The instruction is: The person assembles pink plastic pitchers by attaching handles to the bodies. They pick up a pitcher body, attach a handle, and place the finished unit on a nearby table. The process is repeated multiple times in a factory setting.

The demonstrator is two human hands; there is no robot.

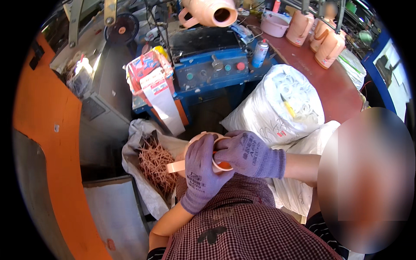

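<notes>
Peach jug (177, 166) cradled at your lap, both gloves at its mouth

In the head view, you hold the jug on your side of the blue control panel (203, 74), well apart from it, against your checked apron (225, 229). Keeping it that close probably lets your body brace it. Your left hand (200, 169) is curled around the jug, fingers bent over its upper side, thumb side toward the rim; it seems to do the steadying. Your right hand (250, 154) is partly closed, its fingertips at the opening; you likely have them there to work at the mouth, but I cannot tell whether they pinch the rim or something inside. The handle points left, clear of both palms.

Nearer you than the panel and to its left, an open sack (131, 152) holds thin pink strips (157, 167), presumably placed low to catch them. To the panel's right, a white sack (255, 110) stands with its mouth open on pale rings (288, 89), which likely keeps them within reach. Farther right of the panel, three peach jugs (299, 29) stand upright on a red table (299, 65), perhaps set aside from your lap work.
</notes>
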